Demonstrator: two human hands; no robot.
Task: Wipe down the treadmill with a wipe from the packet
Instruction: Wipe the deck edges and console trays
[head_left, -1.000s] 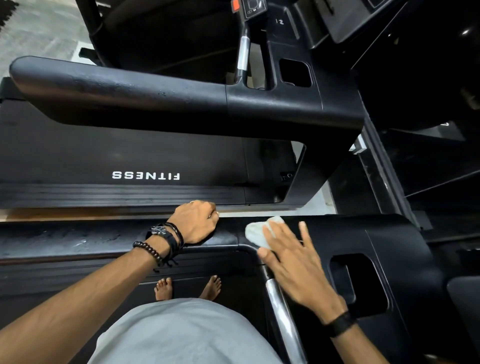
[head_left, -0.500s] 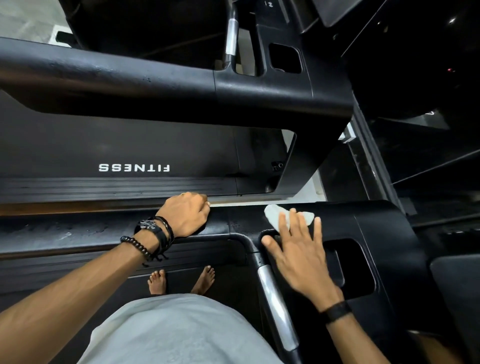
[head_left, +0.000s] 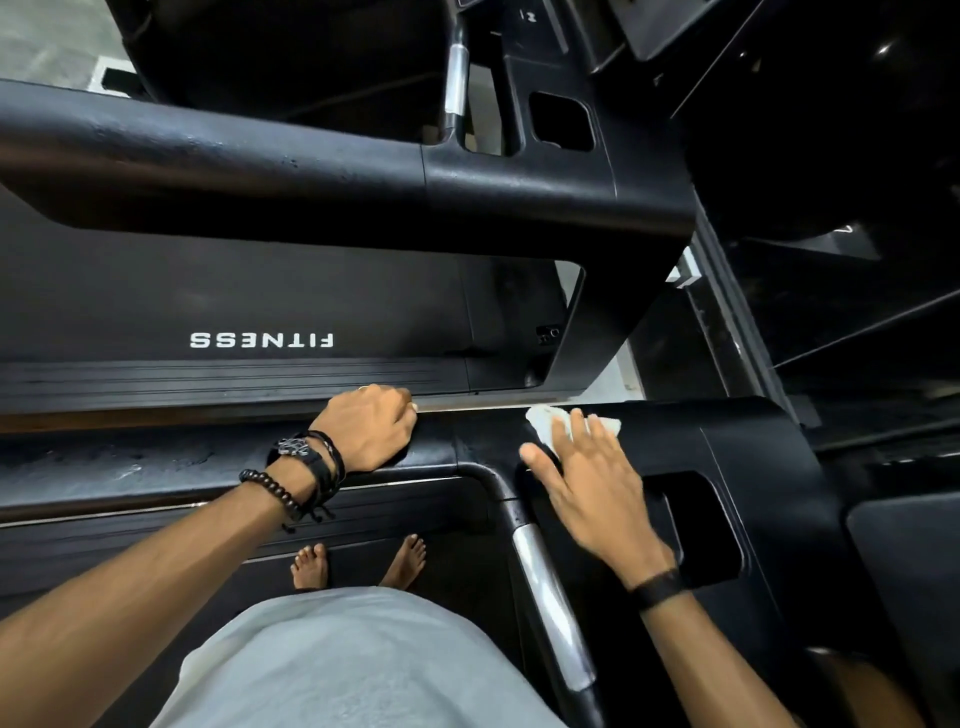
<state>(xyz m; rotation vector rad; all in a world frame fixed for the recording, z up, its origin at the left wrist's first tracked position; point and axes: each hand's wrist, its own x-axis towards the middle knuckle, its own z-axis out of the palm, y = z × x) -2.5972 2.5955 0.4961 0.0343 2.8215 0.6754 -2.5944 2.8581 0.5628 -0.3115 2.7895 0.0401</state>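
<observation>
Head view, looking down: a grey shirt (head_left: 332, 670) fills the lower edge, with two bare feet (head_left: 358, 566) on the treadmill belt beyond it. Right hand (head_left: 592, 488), fingers straight and spread, presses a white wipe (head_left: 545, 423) flat onto the black console panel (head_left: 769, 467) just beside its cup recess (head_left: 701, 525). Left hand (head_left: 371, 428), wearing bracelets (head_left: 291, 478), curls its fingers over the black side handrail (head_left: 130, 462). Farther off stands a neighbouring treadmill (head_left: 260, 291) lettered FITNESS.
</observation>
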